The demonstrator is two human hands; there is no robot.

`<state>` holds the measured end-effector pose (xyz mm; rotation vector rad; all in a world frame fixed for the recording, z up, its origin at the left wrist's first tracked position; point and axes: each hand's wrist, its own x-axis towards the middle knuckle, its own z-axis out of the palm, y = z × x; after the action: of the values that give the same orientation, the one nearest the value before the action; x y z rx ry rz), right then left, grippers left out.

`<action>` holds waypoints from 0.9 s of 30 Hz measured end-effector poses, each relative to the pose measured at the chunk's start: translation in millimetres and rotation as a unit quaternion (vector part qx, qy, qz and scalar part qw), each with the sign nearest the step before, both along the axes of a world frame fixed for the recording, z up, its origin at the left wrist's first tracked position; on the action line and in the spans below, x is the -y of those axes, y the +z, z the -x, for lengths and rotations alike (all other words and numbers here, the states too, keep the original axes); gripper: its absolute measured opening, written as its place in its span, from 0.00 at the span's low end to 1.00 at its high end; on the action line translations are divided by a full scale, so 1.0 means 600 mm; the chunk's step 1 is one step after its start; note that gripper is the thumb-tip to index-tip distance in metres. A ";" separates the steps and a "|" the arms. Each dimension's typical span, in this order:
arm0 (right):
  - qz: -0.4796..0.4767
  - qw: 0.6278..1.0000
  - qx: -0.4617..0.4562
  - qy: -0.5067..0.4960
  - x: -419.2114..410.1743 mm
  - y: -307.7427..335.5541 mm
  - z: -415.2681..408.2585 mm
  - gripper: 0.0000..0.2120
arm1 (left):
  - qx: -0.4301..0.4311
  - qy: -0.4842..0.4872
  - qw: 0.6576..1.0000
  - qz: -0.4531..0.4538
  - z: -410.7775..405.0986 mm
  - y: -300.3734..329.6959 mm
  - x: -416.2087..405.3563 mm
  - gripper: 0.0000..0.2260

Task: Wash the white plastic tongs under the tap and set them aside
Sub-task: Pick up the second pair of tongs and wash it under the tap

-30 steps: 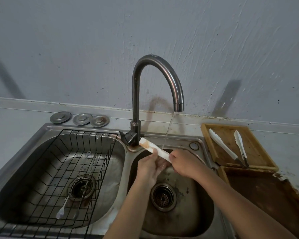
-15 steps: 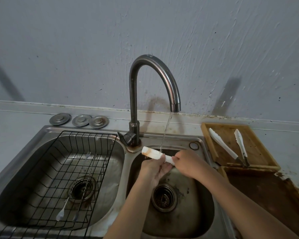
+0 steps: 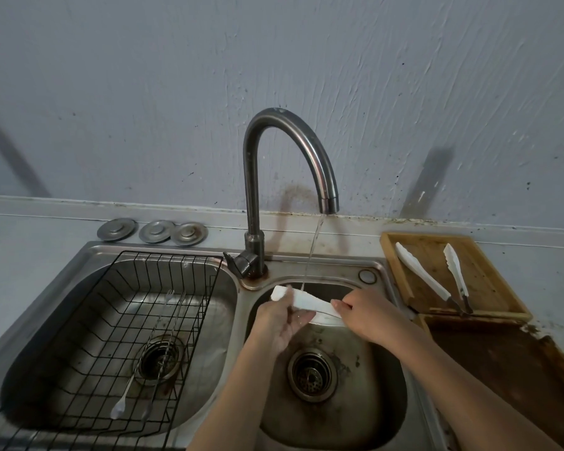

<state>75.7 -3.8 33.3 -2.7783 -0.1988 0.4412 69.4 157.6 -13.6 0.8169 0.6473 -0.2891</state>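
White plastic tongs (image 3: pixel 306 302) lie nearly level over the right sink basin (image 3: pixel 381 398), under a thin stream of water from the curved metal tap (image 3: pixel 293 141). My left hand (image 3: pixel 279 323) is cupped around the tongs near their left end. My right hand (image 3: pixel 367 315) pinches their right end, which it hides. The water lands on the tongs between my two hands.
A black wire rack (image 3: pixel 127 336) with thin metal utensils sits in the left basin. Three metal drain lids (image 3: pixel 152 230) lie behind it. Right of the sink a wooden tray (image 3: pixel 489 288) holds another pair of white tongs (image 3: pixel 437 278); a stained dark board (image 3: pixel 515 369) lies nearer.
The tongs' left end has dropped from a raised tilt to nearly level and shifted under the stream. My left hand has slid along them; my right hand keeps its hold.
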 end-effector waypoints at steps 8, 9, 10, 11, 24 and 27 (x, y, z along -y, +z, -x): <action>0.009 1.000 -0.002 0.007 0.002 0.000 0.006 0.21 | -0.018 -0.028 0.999 -0.033 0.010 -0.004 0.011 0.20; -0.001 1.000 -0.013 0.006 0.006 0.001 0.007 0.21 | -0.014 -0.025 0.999 -0.037 0.010 -0.004 0.010 0.21; -0.012 1.000 -0.019 0.005 0.010 0.002 0.008 0.21 | -0.006 -0.014 0.999 -0.039 0.009 -0.004 0.007 0.20; -0.022 0.999 -0.023 0.004 0.013 0.004 0.009 0.21 | 0.002 0.001 0.999 -0.042 0.007 -0.005 0.003 0.16; -0.160 0.966 0.164 -0.122 0.061 -0.010 0.021 0.14 | 0.159 0.027 0.982 -0.098 -0.008 0.014 -0.026 0.10; -0.192 0.959 -0.034 -0.207 0.066 -0.016 0.016 0.16 | 0.186 0.009 0.975 -0.119 -0.007 0.019 -0.019 0.08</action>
<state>66.3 -43.6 24.0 -2.3311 0.2835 0.3441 73.5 168.8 -2.0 1.0624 0.3400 -0.0375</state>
